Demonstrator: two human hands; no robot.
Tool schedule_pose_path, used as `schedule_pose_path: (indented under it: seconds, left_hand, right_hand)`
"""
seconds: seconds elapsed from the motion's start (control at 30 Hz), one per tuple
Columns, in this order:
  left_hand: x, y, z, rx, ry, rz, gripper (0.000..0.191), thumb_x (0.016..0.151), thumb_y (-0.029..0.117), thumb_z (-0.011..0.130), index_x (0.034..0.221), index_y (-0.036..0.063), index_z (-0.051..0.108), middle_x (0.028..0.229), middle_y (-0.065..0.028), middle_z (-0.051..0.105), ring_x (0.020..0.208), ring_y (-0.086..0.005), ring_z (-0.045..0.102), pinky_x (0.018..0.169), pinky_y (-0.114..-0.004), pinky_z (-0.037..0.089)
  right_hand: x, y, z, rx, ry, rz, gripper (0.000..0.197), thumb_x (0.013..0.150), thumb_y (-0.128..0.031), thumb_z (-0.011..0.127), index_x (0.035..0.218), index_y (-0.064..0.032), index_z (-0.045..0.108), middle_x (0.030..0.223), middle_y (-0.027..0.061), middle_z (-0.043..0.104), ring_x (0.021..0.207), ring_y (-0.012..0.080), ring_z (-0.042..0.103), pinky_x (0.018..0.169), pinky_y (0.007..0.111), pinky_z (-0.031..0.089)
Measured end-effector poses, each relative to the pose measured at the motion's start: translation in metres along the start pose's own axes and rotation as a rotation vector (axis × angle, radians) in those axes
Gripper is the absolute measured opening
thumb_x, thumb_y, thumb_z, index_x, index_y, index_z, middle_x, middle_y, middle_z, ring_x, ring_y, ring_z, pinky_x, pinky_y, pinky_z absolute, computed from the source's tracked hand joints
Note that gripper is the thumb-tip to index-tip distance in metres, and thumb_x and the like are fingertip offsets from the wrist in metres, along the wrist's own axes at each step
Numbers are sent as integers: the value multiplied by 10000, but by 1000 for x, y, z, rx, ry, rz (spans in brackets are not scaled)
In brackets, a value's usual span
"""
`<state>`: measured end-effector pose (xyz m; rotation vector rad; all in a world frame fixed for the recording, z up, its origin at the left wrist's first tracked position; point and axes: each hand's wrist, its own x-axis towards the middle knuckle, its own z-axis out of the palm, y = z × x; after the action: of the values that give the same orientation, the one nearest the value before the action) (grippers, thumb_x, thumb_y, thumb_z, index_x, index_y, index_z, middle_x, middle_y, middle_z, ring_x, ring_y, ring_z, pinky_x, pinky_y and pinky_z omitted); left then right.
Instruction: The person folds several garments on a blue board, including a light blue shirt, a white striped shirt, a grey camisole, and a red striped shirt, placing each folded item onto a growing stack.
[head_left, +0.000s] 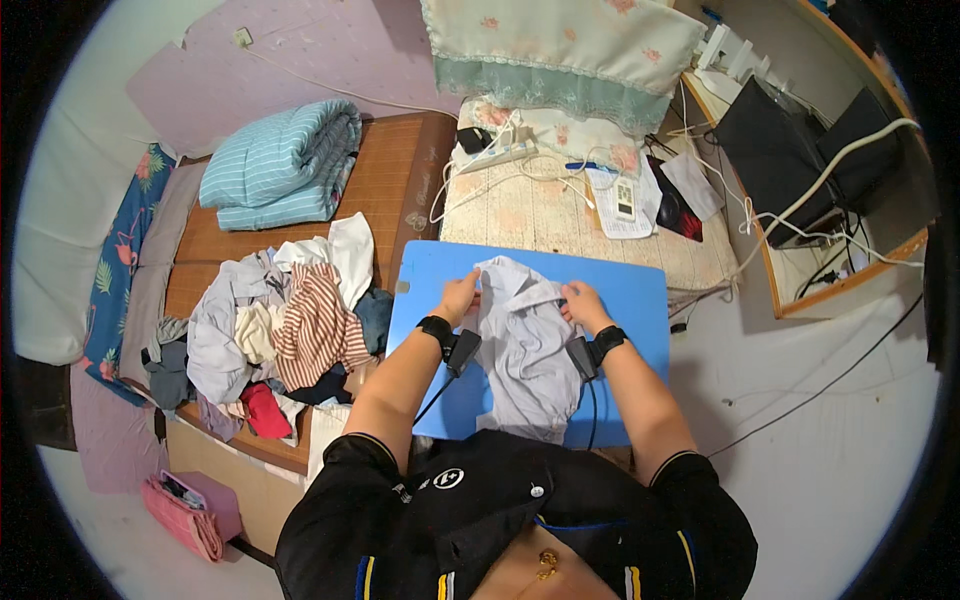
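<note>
A light grey collared shirt (525, 360) lies rumpled on a blue board (637, 337) in front of me, its collar towards the far edge. My left hand (459, 296) grips the shirt's left edge near the top, thumb uppermost and the other fingers partly hidden. On the opposite side my right hand (585, 306) pinches the cloth by the collar. Both wrists carry black straps with small cabled devices. The shirt's lower end reaches close to my body.
Left, a heap of clothes (300, 322) and a folded blue striped quilt (277, 165) lie on a brown mat (375, 172). Beyond the board, a patterned bed cover (517, 202) bears a power strip (495, 154) and a remote control (624, 199). A white cable (817, 180) crosses at right.
</note>
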<state>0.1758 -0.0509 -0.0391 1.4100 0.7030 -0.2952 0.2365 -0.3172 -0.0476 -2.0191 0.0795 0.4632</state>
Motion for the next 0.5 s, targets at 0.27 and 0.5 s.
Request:
schedule_pose_path:
  seconds: [0.27,0.5]
  left_hand:
    - [18,20,23,-51,-111,-51,270,769,323,573,730,58,542,623,-22,494,526,-107,442,447,-248,332]
    - [24,21,-10,-398,-522,187,225,794,268,536,784,50,588,708,-35,556,645,-139,516,600,-251,410]
  right_hand:
    - [24,-6,7,370,-211,186,194,769,-97,574,930,7,548,736,71,584,553,122,528,449,234,389]
    - [-28,-81,-23,468,-418,-154,330,742,-72,584,1063,-7,541,845,-20,575,663,48,476,542,176,340]
